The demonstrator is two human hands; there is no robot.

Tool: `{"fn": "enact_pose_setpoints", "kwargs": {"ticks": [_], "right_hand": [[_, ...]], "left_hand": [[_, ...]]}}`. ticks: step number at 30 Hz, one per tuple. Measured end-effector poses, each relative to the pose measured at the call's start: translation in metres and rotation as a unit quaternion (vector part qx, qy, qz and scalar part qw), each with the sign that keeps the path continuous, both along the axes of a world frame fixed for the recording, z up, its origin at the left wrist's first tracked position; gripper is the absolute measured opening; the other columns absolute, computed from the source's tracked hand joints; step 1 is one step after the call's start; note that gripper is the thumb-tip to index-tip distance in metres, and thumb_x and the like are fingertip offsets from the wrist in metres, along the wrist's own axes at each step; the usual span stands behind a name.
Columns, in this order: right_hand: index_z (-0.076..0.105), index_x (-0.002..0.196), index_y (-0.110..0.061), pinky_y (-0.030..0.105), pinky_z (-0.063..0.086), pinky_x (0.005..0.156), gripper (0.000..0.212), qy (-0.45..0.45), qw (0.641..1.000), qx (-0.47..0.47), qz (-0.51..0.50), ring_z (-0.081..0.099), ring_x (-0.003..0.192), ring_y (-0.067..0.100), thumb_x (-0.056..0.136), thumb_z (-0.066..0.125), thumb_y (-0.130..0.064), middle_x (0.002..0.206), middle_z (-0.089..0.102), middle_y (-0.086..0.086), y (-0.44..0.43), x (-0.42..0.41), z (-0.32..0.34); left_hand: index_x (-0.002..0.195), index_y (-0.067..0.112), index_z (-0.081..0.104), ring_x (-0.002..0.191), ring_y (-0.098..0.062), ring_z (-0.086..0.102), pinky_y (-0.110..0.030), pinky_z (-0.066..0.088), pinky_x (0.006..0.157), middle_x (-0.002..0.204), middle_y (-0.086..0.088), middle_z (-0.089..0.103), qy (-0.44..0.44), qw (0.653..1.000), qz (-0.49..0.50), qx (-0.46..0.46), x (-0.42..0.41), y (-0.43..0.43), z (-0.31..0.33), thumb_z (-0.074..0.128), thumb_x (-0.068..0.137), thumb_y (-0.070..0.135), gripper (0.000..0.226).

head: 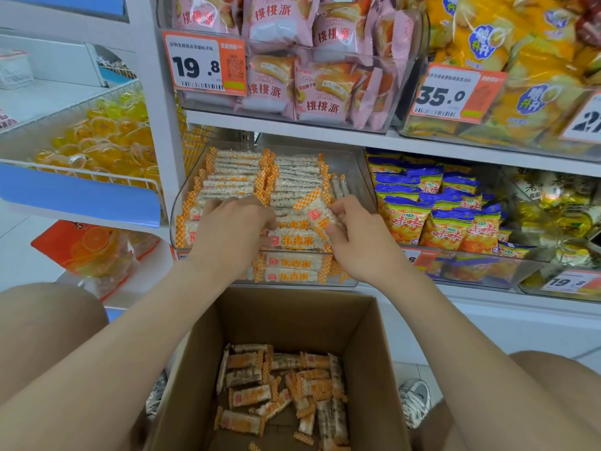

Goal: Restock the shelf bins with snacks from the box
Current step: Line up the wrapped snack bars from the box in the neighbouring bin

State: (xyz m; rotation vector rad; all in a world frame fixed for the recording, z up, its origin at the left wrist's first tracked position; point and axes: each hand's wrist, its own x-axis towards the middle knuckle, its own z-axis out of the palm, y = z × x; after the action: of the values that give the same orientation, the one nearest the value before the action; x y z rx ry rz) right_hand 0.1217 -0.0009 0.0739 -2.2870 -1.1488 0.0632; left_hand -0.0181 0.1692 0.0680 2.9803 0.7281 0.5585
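Snacks (286,180): long, narrow bars in clear wrap with orange-checked ends, stacked in two rows in a clear bin (366,183) on the shelf (292,126). Their long axes run left to right, level, ends facing the bin walls. The front layers show red characters on the wrap.

One packet (317,214) lies off that line, tilted, its long axis running from upper left to lower right above the front stack. The right hand (354,232) pinches it, thumb below, fingers curled over the far end.

The left hand (234,222) is palm down on the left row, knuckles raised, fingertips hidden behind it. Whether it grips anything cannot be told.

Both forearms reach forward over an open cardboard box (367,346) just below the bin. More bars (279,388) lie loose on the box floor, pointing every way.
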Motion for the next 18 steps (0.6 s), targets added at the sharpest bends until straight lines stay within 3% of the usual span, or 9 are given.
{"fn": "enact_pose_setpoints", "kwargs": {"ticks": [6, 9, 12, 14, 16, 18], "right_hand": [[0.051, 0.137, -0.017, 0.025, 0.038, 0.056, 0.031, 0.011, 0.999, -0.03, 0.017, 0.058, 0.066, 0.007, 0.107, 0.057, -0.023, 0.075, 0.062, -0.005, 0.003, 0.008, 0.002], [0.055, 0.136, -0.014, 0.025, 0.042, 0.067, 0.031, 0.0, 1.0, 0.002, -0.011, 0.059, 0.08, 0.009, 0.106, 0.059, -0.023, 0.1, 0.069, -0.003, 0.003, 0.009, 0.005], [0.057, 0.132, -0.012, 0.027, 0.04, 0.074, 0.029, -0.005, 0.995, 0.076, -0.065, 0.059, 0.092, 0.015, 0.106, 0.059, -0.025, 0.105, 0.066, -0.001, 0.003, 0.011, 0.008], [0.059, 0.13, -0.011, 0.028, 0.039, 0.07, 0.029, -0.021, 0.991, 0.093, -0.094, 0.063, 0.088, 0.019, 0.106, 0.058, -0.027, 0.1, 0.069, 0.001, 0.0, 0.012, 0.008], [0.059, 0.127, -0.011, 0.031, 0.038, 0.066, 0.028, -0.06, 0.987, 0.085, -0.12, 0.063, 0.085, 0.022, 0.107, 0.057, -0.032, 0.092, 0.066, 0.002, -0.006, 0.012, 0.009], [0.054, 0.128, -0.015, 0.035, 0.037, 0.063, 0.031, -0.11, 0.98, 0.057, -0.158, 0.055, 0.08, 0.022, 0.107, 0.057, -0.037, 0.087, 0.06, 0.0, -0.013, 0.01, 0.011]], "left_hand": [[0.108, 0.034, 0.074, 0.116, -0.022, 0.062, -0.05, 0.043, 0.098, 0.121, 0.012, 0.065, 0.011, 0.999, -0.038, -0.021, -0.005, 0.005, -0.001, 0.073, 0.094, 0.038, 0.015], [0.114, 0.028, 0.068, 0.113, -0.022, 0.061, -0.049, 0.049, 0.098, 0.118, 0.008, 0.063, -0.027, 0.996, -0.08, -0.038, -0.006, 0.004, -0.005, 0.061, 0.094, 0.041, 0.024], [0.14, 0.021, 0.053, 0.132, -0.027, 0.051, -0.048, 0.04, 0.11, 0.141, -0.001, 0.055, -0.024, 0.995, -0.1, 0.017, 0.002, -0.004, -0.013, 0.053, 0.099, 0.039, 0.044], [0.159, 0.02, 0.033, 0.153, -0.029, 0.031, -0.054, 0.029, 0.122, 0.166, -0.005, 0.034, 0.012, 0.994, -0.1, 0.051, 0.011, -0.012, -0.02, 0.038, 0.107, 0.046, 0.059], [0.166, 0.022, 0.017, 0.159, -0.029, 0.021, -0.059, 0.024, 0.124, 0.173, -0.004, 0.02, 0.056, 0.99, -0.103, 0.078, 0.018, -0.016, -0.029, 0.021, 0.111, 0.049, 0.062], [0.167, 0.024, 0.016, 0.157, -0.029, 0.026, -0.061, 0.025, 0.122, 0.172, -0.003, 0.024, 0.084, 0.987, -0.097, 0.096, 0.022, -0.015, -0.034, 0.014, 0.113, 0.043, 0.058]]}}
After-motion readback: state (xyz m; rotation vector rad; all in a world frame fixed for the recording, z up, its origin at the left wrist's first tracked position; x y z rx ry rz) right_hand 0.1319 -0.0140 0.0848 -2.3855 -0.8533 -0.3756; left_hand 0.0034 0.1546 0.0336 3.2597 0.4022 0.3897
